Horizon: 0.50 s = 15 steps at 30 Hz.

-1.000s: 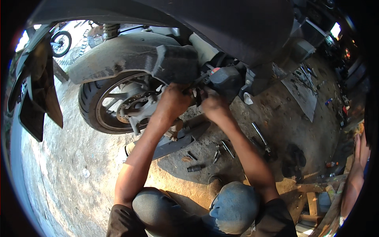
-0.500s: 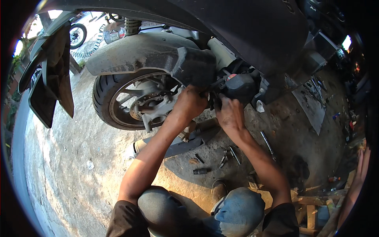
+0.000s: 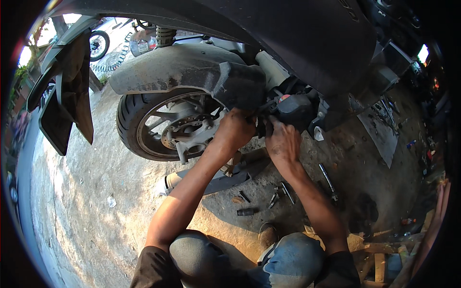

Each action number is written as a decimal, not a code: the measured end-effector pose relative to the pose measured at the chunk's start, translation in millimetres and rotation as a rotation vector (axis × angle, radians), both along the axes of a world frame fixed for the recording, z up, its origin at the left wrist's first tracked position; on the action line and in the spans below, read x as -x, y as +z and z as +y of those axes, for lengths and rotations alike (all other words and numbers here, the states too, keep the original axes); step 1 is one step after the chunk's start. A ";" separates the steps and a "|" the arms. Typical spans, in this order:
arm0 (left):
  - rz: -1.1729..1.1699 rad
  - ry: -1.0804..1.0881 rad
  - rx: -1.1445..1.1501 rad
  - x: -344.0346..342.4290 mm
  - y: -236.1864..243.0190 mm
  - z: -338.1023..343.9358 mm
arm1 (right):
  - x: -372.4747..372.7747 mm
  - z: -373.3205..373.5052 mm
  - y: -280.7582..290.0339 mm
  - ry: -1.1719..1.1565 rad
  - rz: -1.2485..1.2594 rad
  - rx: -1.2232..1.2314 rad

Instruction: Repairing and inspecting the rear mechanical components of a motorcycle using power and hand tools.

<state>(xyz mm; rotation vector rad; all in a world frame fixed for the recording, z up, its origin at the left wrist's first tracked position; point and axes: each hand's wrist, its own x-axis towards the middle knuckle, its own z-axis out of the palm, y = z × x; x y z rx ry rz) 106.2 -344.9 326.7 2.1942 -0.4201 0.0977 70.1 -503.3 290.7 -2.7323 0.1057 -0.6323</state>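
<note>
A motor scooter's rear wheel [image 3: 132, 129] stands in front of me beneath a dusty dark mudguard [image 3: 168, 72]. Just right of the wheel, my left hand [image 3: 235, 129] is closed with its fingers curled in against the machine, below the mudguard's front end. My right hand [image 3: 284, 144] is beside it, thumb and fingers closed at a dark part under the rounded black cover [image 3: 294, 110]. What either hand grips is hidden by the fingers and shadow. A brake disc [image 3: 170, 137] shows inside the wheel.
An exhaust silencer [image 3: 230, 180] lies on the ground below my hands. Nearer me are a black socket [image 3: 246, 211], a long metal bar [image 3: 328, 180] and several small tools. A sheet [image 3: 382, 137] with parts lies at right; a wooden frame [image 3: 379, 264] stands lower right.
The whole view has shifted slightly, so the scooter sits a little lower and further right. Both hands stay at the same spot, with only small finger movement.
</note>
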 end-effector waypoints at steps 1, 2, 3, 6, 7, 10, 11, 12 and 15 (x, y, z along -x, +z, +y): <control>-0.009 -0.003 0.011 0.0 -0.1 0.1 | -3.0 0.3 -6.0 0.023 -0.065 -0.098; -0.002 0.003 0.007 0.3 -0.2 0.1 | -6.1 -0.7 -12.9 0.046 -0.130 -0.196; 0.003 0.005 0.025 0.7 -0.2 0.0 | -9.2 -2.5 -19.9 0.049 -0.131 -0.195; 0.024 0.009 0.028 1.9 0.2 0.0 | -14.3 -5.5 -36.1 0.018 0.009 -0.683; 0.025 0.008 0.022 1.3 0.8 0.2 | -14.1 -5.3 -37.0 0.008 0.054 -0.846; -0.066 0.009 0.016 3.0 -0.4 0.2 | -4.2 -0.2 -26.3 0.074 -0.013 -0.636; -0.051 0.020 0.015 3.4 -1.1 0.6 | -0.8 2.5 -19.9 0.120 -0.045 -0.508; -0.030 0.021 0.012 2.4 -1.4 0.2 | 10.4 2.7 -15.1 0.063 0.040 -0.228; -0.033 0.019 0.019 1.5 -2.0 -0.7 | 14.7 1.7 -9.5 0.017 0.175 0.050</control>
